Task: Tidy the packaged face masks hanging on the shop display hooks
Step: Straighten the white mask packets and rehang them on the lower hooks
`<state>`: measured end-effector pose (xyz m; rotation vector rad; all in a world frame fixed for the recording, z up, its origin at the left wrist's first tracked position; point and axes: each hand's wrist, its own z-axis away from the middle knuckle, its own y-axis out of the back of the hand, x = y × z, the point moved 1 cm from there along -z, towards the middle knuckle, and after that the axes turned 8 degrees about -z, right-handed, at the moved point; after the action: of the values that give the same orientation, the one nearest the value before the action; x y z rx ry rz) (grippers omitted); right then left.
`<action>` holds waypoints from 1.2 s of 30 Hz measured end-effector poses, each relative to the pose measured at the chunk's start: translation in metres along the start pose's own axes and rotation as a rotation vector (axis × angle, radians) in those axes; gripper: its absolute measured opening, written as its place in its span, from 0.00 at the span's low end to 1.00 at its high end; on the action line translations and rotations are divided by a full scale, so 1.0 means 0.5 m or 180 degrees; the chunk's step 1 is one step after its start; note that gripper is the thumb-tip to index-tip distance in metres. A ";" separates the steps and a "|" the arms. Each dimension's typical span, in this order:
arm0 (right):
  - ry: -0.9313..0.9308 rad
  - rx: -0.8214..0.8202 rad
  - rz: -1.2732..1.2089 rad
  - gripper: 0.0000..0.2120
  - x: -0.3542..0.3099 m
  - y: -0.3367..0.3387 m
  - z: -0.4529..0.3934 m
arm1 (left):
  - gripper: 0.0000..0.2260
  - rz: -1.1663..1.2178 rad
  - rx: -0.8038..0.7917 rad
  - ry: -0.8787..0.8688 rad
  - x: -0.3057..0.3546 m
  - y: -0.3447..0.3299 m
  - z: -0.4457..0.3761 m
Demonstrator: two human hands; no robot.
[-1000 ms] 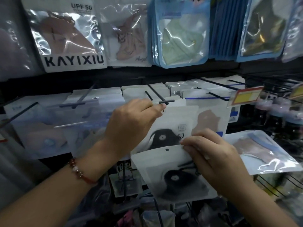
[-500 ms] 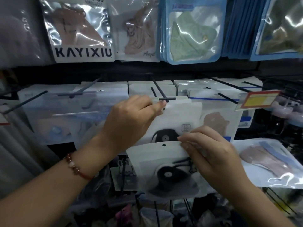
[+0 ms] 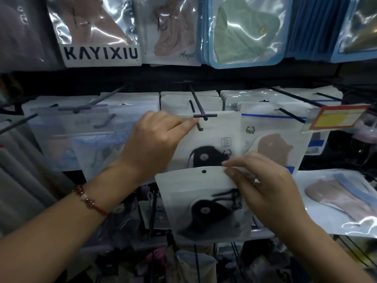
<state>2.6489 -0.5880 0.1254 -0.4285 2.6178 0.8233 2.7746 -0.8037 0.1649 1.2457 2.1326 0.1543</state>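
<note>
Dim shop wall [image 3: 204, 76], crowded display hooks [image 3: 196, 99]

We lose the hung pack's [image 3: 212, 137] left side behind our left hand [image 3: 151, 148]; top packs [image 3: 98, 27] are cropped.

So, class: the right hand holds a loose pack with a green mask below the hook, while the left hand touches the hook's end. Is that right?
Not quite. The head view shows the loose pack in the right hand holds a black mask, not green. The rest stands: it sits below the hook, whose end the left hand touches.
</note>
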 end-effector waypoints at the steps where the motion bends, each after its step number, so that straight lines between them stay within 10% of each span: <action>1: -0.0009 -0.0007 -0.0005 0.07 0.003 -0.002 -0.002 | 0.12 0.0064 -0.0020 0.0006 0.000 0.006 0.000; 36: -0.0239 0.0502 -0.0202 0.12 0.053 -0.050 -0.126 | 0.12 -0.0051 -0.0473 0.0760 0.056 0.066 -0.009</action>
<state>2.6195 -0.6498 0.1502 -0.4258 2.5621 0.5959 2.7869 -0.7623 0.1687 1.1714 2.2844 0.4668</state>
